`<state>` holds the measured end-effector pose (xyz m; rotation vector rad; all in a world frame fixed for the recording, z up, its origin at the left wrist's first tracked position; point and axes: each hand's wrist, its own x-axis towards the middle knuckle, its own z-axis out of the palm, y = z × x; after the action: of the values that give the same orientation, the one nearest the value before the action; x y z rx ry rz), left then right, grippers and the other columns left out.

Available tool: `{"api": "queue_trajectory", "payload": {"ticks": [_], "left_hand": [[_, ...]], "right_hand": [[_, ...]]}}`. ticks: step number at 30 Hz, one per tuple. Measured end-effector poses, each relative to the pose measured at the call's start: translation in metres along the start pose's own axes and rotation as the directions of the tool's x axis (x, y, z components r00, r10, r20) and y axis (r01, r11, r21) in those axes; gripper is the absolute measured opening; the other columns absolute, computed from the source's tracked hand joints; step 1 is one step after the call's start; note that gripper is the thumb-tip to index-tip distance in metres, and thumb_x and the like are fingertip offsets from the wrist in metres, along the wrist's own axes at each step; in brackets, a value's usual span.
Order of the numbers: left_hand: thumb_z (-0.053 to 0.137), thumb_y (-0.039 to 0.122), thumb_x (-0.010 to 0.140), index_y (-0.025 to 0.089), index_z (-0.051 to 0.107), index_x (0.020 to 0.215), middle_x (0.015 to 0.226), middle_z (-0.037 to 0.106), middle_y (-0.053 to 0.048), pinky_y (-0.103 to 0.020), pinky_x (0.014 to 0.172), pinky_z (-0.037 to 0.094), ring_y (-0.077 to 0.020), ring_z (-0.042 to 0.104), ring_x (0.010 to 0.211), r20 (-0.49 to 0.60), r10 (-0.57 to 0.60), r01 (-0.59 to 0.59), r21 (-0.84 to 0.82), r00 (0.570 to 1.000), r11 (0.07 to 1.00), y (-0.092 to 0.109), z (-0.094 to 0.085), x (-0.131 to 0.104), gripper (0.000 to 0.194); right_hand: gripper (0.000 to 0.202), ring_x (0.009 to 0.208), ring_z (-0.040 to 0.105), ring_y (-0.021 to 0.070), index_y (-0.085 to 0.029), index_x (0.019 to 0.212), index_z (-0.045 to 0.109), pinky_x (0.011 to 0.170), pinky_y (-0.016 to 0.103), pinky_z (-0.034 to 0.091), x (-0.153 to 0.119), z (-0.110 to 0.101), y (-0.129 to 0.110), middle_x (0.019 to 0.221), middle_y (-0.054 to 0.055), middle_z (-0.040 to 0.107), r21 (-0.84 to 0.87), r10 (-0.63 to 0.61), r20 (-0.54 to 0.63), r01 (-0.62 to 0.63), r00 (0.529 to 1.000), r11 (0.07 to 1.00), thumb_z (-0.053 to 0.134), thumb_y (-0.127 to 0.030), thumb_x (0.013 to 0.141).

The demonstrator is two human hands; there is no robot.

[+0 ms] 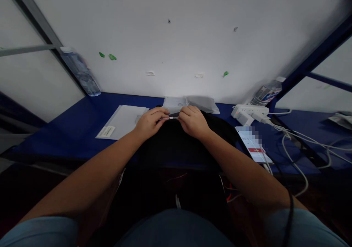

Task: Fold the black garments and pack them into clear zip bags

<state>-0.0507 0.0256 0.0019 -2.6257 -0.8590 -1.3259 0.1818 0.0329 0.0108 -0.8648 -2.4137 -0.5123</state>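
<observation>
Both of my hands are at the middle of the blue desk, at the far edge of a dark black cloth (176,144). My left hand (150,123) is closed, thumb and fingers pinching the cloth's edge. A short way to the right, my right hand (194,122) grips the same edge with curled fingers. Between them a small white tag (171,118) shows on a thin light strip. Just beyond the hands lie a clear plastic bag (203,104) and a whitish packet (174,102). The cloth's exact kind is too dark to make out.
A flat plastic sleeve (125,118) with a label lies left. Water bottles stand at the left (81,73) and right (266,92). A power strip (250,110), a lit phone (254,144) and tangled white cables (299,133) occupy the right. A white wall (187,49) rises behind.
</observation>
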Motion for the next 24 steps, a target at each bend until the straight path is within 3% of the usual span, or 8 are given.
{"api": "queue_trajectory", "payload": {"ticks": [8, 16, 24], "left_hand": [[0.059, 0.022, 0.097, 0.019, 0.072, 0.093, 0.099, 0.075, -0.006, -0.037, 0.087, 0.058, -0.019, 0.07, 0.097, 0.008, 0.064, -0.064, 0.036, 0.998, 0.997, 0.001, 0.004, 0.001, 0.013], [0.057, 0.02, 0.098, 0.02, 0.07, 0.09, 0.101, 0.075, -0.006, -0.039, 0.089, 0.056, -0.0191, 0.069, 0.098, 0.028, 0.094, -0.095, 0.025, 0.995, 0.995, -0.001, 0.0, 0.004, 0.015], [0.057, 0.021, 0.097, 0.019, 0.069, 0.087, 0.108, 0.074, -0.008, -0.041, 0.091, 0.056, -0.021, 0.068, 0.101, 0.026, 0.042, -0.044, 0.073, 0.999, 0.996, -0.005, -0.013, 0.005, 0.016]], "right_hand": [[0.03, 0.094, 0.053, 0.0246, -0.02, 0.108, 0.067, 0.084, 0.038, 0.036, 0.006, -0.003, -0.008, 0.1, 0.009, 0.066, 0.123, -0.023, 0.029, 0.019, 0.999, 0.992, 0.047, -0.042, 0.104], [0.028, 0.094, 0.049, 0.0243, -0.023, 0.093, 0.069, 0.084, 0.039, 0.033, 0.004, -0.003, -0.001, 0.097, 0.007, 0.065, -0.023, -0.065, 0.024, 0.065, 0.998, 0.998, 0.043, -0.028, 0.104], [0.028, 0.096, 0.049, 0.026, -0.023, 0.095, 0.068, 0.088, 0.041, 0.033, 0.0, -0.005, 0.018, 0.1, 0.008, 0.066, -0.052, -0.037, 0.041, 0.04, 0.998, 0.998, 0.043, -0.03, 0.105]]}}
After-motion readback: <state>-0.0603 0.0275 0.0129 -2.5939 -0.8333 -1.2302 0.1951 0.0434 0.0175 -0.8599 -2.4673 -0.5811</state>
